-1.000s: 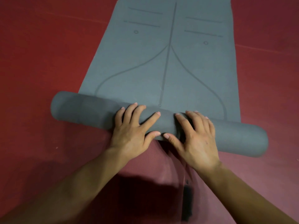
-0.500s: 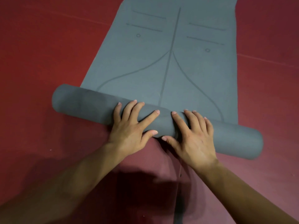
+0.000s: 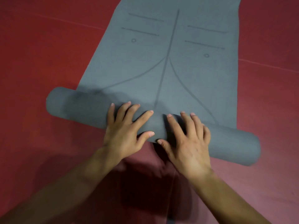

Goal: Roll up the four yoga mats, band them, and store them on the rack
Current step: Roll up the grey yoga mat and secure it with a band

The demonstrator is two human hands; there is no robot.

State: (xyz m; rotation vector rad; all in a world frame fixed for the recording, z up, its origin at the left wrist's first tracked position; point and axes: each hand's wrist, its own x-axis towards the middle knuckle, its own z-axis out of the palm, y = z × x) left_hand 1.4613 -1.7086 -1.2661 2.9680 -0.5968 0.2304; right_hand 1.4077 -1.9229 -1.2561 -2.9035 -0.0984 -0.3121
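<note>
Your left hand (image 3: 126, 131) and right hand (image 3: 189, 143) lie side by side on the middle of the roll (image 3: 76, 107), fingers spread and almost straight, pressing down and gripping nothing. You are partway through rolling one mat (image 3: 161, 70); much of it lies flat beyond, on the red floor (image 3: 40, 54). Next, push forward evenly with both palms, or the roll will likely skew.
</note>
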